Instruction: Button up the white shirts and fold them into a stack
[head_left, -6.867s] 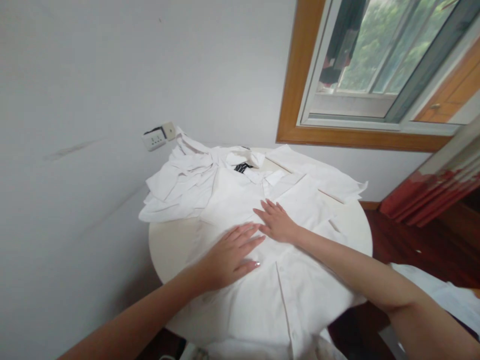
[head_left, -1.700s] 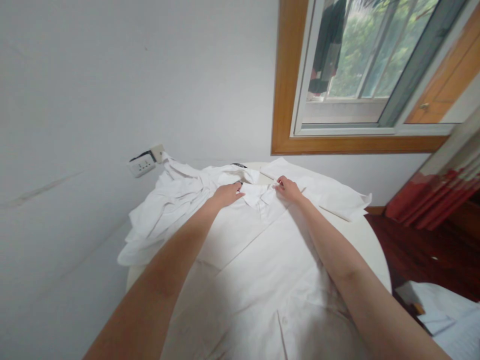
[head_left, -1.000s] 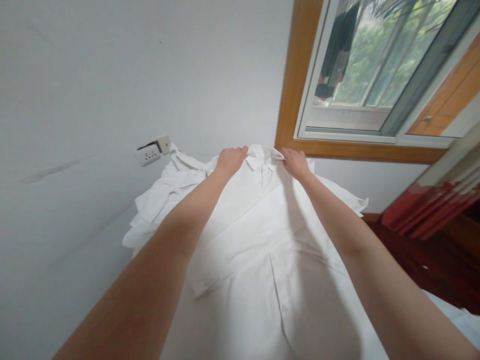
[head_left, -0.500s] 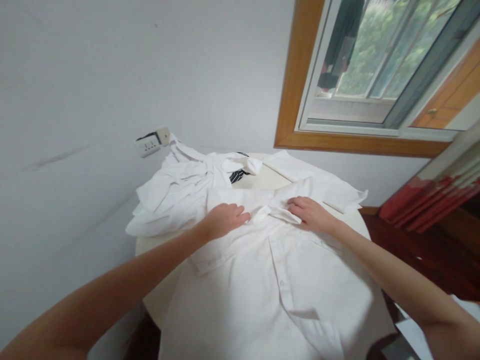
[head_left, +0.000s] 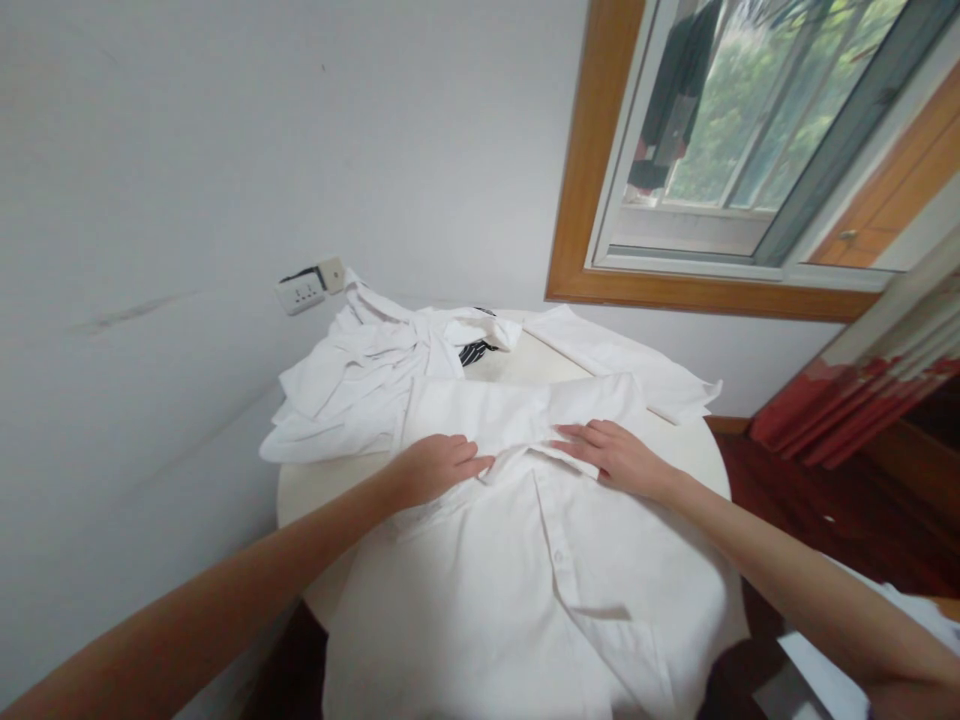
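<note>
A white button-front shirt (head_left: 480,590) is spread over a round cream table (head_left: 315,485), with its collar away from me and its lower part draped over the near edge. My left hand (head_left: 439,468) is at the left side of the collar, its fingers and thumb closed on the cloth. On the right side, my right hand (head_left: 615,458) has the collar edge between thumb and fingers; some fingertips are hidden in the cloth. Just beyond both hands lies a flat folded layer of white cloth (head_left: 517,405).
Heaped white clothes (head_left: 352,375) sit at the table's left, by a wall socket (head_left: 301,292). Another white cloth (head_left: 630,360) lies at the back right. A black-and-white striped piece (head_left: 474,352) shows between them. Beyond are a wood-framed window (head_left: 566,270) and a red-and-cream curtain (head_left: 817,410).
Both hands have drawn the collar area slightly toward me. The white layer beyond them now lies flatter and shows more. The camera view has shifted a little.
</note>
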